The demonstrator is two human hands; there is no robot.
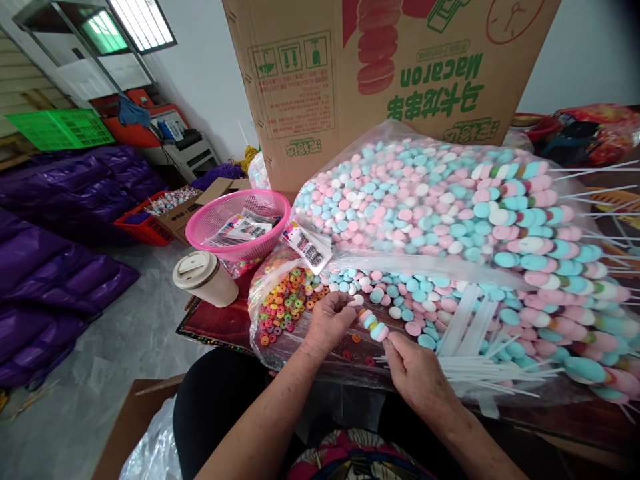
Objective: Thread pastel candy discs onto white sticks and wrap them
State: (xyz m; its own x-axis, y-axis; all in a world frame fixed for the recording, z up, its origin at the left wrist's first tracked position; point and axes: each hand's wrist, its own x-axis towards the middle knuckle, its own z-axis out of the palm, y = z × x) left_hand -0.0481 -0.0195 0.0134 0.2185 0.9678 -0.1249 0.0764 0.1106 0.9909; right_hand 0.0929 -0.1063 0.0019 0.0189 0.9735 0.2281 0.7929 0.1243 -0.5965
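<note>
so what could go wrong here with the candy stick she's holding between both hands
The candy stick is pinched only at its ends by the left hand and right hand, so the few discs on it could slide off. The loose white sticks lie fanned at the table's near edge and may roll to the floor. The lidded cup stands at the table corner, where an elbow could tip it.

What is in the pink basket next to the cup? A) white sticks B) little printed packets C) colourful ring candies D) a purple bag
B: the pink basket holds small flat printed packets, while the ring candies lie in the clear bag in front of it.
</note>
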